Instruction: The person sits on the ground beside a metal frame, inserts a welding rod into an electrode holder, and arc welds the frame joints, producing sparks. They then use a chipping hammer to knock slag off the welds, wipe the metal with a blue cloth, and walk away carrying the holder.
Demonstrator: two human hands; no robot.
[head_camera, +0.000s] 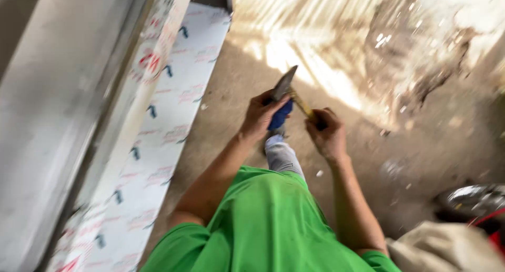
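Note:
My left hand (260,114) is closed around a blue-handled tool (280,115), and a grey pointed metal blade (284,83) sticks up and away from that fist. My right hand (326,132) is closed on the near end of a thin yellow strip (301,104), which runs from it back toward the blue tool. The two hands are a short way apart, held out in front of my green shirt above my grey trouser leg (281,156). The picture is blurred, so I cannot tell exactly what kind of tool it is.
Long metal sheets (158,119) covered in white film with red and blue marks lie along the left, beside a grey panel (47,124). The floor (400,93) is dusty concrete with sunlit patches. A pale sack (447,248) and a shiny dark object (473,198) sit at lower right.

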